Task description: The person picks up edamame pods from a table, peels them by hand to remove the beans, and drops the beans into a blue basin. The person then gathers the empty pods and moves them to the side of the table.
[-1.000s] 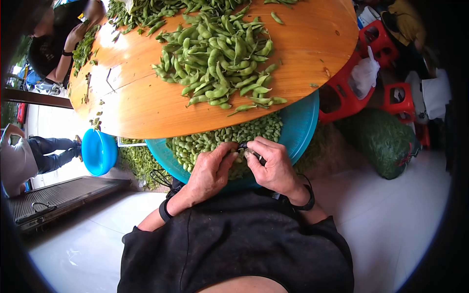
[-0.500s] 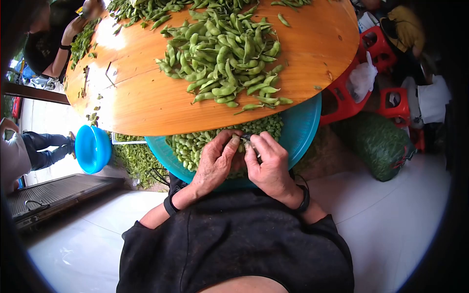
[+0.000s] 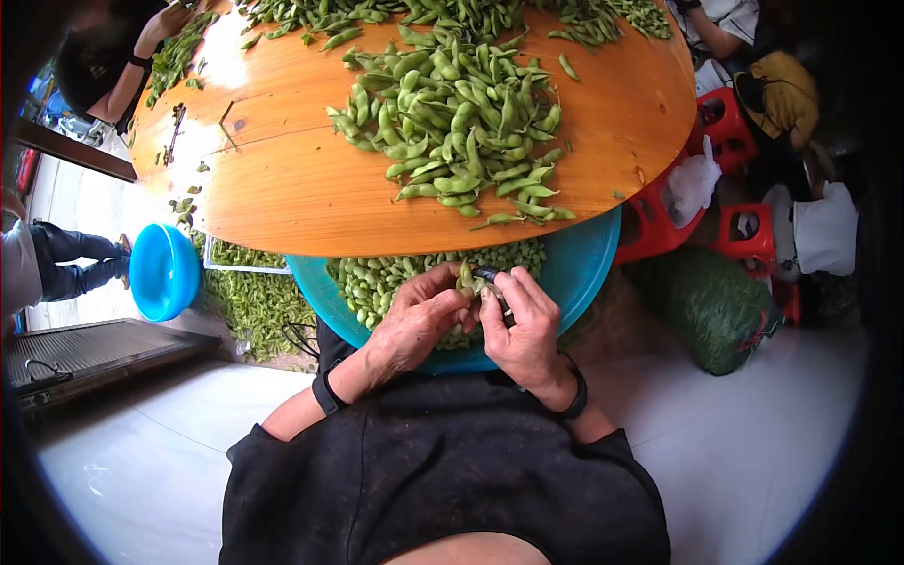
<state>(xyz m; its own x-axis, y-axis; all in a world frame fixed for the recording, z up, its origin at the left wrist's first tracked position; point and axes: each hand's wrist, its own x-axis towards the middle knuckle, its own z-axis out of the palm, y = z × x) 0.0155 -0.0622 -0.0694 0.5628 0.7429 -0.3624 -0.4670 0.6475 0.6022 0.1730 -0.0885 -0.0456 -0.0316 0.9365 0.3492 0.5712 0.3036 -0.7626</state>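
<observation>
My left hand (image 3: 419, 315) pinches a green bean pod (image 3: 465, 275) between thumb and fingers, just past the table's near edge. My right hand (image 3: 525, 330) is closed close beside it, with a small dark object (image 3: 485, 273) at its fingertips, right at the pod. I cannot tell what kind of object that is. Below both hands is a blue basin (image 3: 595, 259) holding many shelled green beans (image 3: 363, 294). On the wooden table (image 3: 292, 193), directly ahead, lies a large heap of unshelled pods (image 3: 461, 118).
Empty pods (image 3: 268, 311) cover the floor at left, near a blue tub (image 3: 165, 273). Red stools (image 3: 744, 235) and a full green sack (image 3: 706, 306) stand at right. Another person's arm (image 3: 127, 80) reaches over leaves at the table's far left; others are at the edges.
The pod shows more fully between my hands, and the dark object sits more to the right. My view has shifted slightly; the table and heap appear farther right.
</observation>
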